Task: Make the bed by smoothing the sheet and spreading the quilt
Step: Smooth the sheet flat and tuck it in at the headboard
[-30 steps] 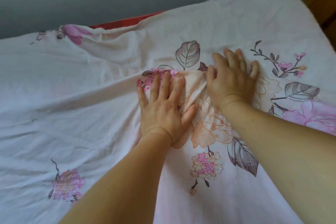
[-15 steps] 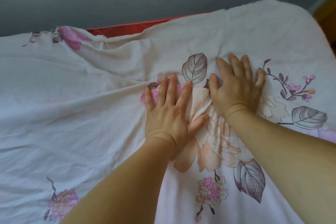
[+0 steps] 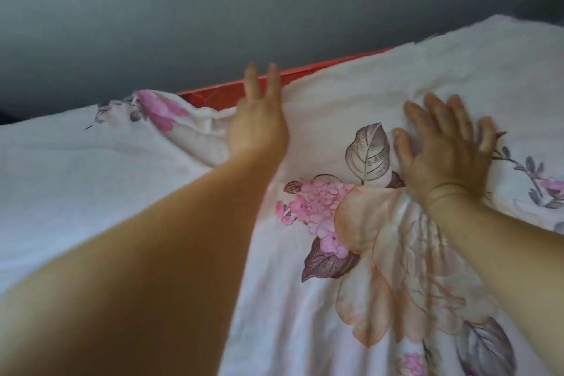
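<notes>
Stage: smoothing of the floral sheet (image 3: pixel 335 299) is under way, by my judgement somewhere in the early-to-middle part of the task.
Sheet position: it covers the bed from 6 o'clock up to the far edge at 12 o'clock, flat across the middle and the near part.
Left hand (image 3: pixel 259 128): reaching toward 12 o'clock, fingers straight and slightly apart, gripping nothing; blurred, so I cannot tell whether it touches the cloth.
Right hand (image 3: pixel 448 156): at 2 o'clock of the big peach flower, palm down on the sheet, fingers spread wide, clamped on nothing.
Done so far: the printed centre lies fairly smooth, with light creases under the right wrist.
Left to do: a bunched fold (image 3: pixel 189 125) at 11 o'clock is turned back near the far edge, baring a red strip (image 3: pixel 219 94) of mattress or frame; that edge needs pulling straight.
Quilt: no separate quilt is visible, so spreading it seems not yet begun.
Writing: no brand, label or readable text; only flower and leaf print.
</notes>
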